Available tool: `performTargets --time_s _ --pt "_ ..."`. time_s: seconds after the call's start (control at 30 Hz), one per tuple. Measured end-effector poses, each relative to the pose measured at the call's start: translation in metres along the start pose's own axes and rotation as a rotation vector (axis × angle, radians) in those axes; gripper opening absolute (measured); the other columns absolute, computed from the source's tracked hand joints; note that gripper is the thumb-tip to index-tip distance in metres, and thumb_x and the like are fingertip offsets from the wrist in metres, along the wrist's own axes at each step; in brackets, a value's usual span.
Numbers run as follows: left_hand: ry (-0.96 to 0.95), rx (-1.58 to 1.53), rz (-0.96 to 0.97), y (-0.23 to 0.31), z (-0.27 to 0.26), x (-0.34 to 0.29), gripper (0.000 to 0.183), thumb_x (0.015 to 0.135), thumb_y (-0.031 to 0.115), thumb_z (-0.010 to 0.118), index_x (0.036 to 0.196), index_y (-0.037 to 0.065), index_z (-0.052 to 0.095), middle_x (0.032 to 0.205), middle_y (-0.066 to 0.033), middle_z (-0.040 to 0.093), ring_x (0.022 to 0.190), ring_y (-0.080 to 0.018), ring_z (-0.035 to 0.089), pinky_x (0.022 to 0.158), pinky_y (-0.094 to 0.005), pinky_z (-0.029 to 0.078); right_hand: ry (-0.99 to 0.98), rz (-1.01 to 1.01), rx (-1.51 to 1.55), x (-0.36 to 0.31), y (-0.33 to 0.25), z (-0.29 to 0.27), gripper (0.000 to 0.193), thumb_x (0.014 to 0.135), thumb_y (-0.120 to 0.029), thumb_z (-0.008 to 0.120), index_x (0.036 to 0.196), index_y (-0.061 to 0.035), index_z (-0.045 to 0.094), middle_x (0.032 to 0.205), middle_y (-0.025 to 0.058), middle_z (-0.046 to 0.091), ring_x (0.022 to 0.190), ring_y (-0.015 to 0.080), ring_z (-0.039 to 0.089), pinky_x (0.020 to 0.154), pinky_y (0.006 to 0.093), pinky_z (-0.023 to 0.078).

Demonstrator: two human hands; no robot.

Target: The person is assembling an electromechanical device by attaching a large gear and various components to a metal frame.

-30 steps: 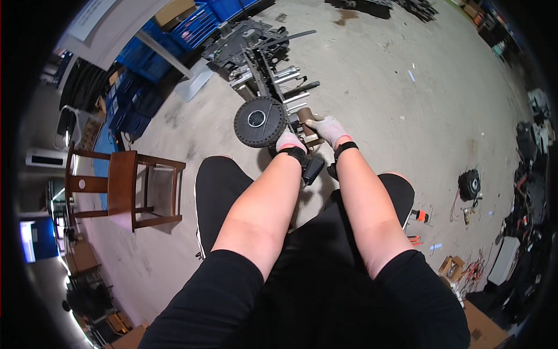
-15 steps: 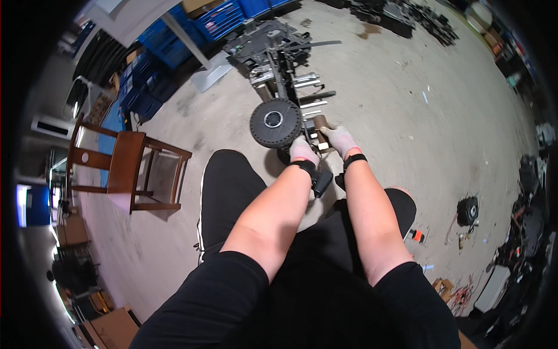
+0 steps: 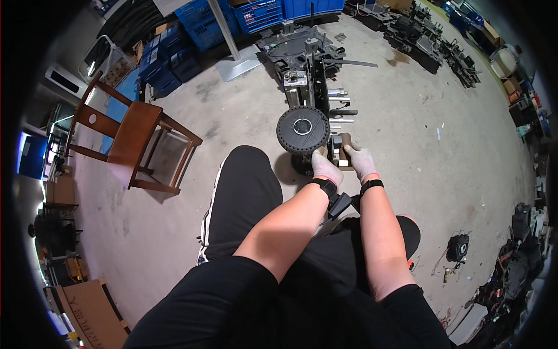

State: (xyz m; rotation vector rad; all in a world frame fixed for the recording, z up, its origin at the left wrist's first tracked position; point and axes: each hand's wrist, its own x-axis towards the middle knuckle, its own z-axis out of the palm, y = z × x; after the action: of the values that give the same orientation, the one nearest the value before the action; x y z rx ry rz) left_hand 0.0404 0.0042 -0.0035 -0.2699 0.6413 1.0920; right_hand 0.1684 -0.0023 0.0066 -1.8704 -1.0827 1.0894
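Observation:
In front of my knees a dark machine chassis [image 3: 319, 78] reaches away over the floor. A black wheel [image 3: 302, 129] with a pale ring at its hub lies face up at its near end. My left hand [image 3: 326, 167], in a light glove, is closed just below the wheel against the chassis end; what its fingers grip is hidden. My right hand [image 3: 362, 161], gloved too, is closed round a brown cylindrical part [image 3: 346, 141] at the chassis's right side. Several metal rods [image 3: 339, 99] stick out to the right beyond it.
A brown wooden chair [image 3: 133, 134] stands at the left. Blue crates [image 3: 256, 15] and a pole on a metal base plate [image 3: 238, 65] are at the back. More dark chassis parts [image 3: 415, 43] lie far right. A small black motor-like part [image 3: 457, 248] lies on the floor at the right.
The view has shifted, so the chair, chassis and hands sit differently in the picture. Both hands keep their places at the chassis, the right still on the brown cylindrical part.

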Motion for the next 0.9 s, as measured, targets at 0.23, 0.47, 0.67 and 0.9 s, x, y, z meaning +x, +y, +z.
performTargets --time_s 0.23,0.47,0.67,0.9 --pt "-0.005 -0.027 -0.005 -0.004 -0.013 0.012 0.048 0.087 0.04 0.04 0.125 0.016 0.057 0.121 -0.0068 0.059 0.113 -0.0257 0.054 0.101 -0.043 0.038 -0.012 0.039 0.089 0.001 0.002 0.003 0.043 0.093 -0.026 0.06 0.125 0.002 0.06 0.105 0.0128 0.069 0.088 0.0186 0.065 0.079 0.0313 0.049" --pt "0.116 0.039 -0.009 -0.011 -0.015 0.005 0.047 0.086 0.041 0.04 0.122 0.018 0.059 0.118 -0.0071 0.061 0.111 -0.0274 0.054 0.101 -0.0433 0.037 -0.055 0.065 0.118 0.003 0.005 -0.002 0.049 0.09 -0.026 0.065 0.127 0.0055 0.057 0.112 0.0175 0.067 0.096 0.0213 0.063 0.086 0.0318 0.048" --pt "0.196 -0.007 0.006 -0.009 -0.002 0.008 0.046 0.086 0.043 0.043 0.123 0.019 0.056 0.125 -0.0085 0.058 0.113 -0.025 0.053 0.102 -0.04 0.036 -0.067 0.079 0.173 0.005 0.002 0.0 0.047 0.092 -0.024 0.063 0.131 0.0009 0.056 0.111 0.0116 0.067 0.092 0.0164 0.064 0.081 0.0293 0.05" --pt "0.098 -0.053 -0.041 -0.005 -0.001 0.005 0.047 0.088 0.043 0.04 0.123 0.016 0.057 0.128 -0.0076 0.058 0.117 -0.0225 0.051 0.103 -0.0375 0.034 -0.06 0.083 0.177 0.002 0.002 0.0 0.046 0.091 -0.023 0.065 0.128 0.0031 0.057 0.108 0.0145 0.068 0.092 0.0186 0.064 0.081 0.0307 0.05"
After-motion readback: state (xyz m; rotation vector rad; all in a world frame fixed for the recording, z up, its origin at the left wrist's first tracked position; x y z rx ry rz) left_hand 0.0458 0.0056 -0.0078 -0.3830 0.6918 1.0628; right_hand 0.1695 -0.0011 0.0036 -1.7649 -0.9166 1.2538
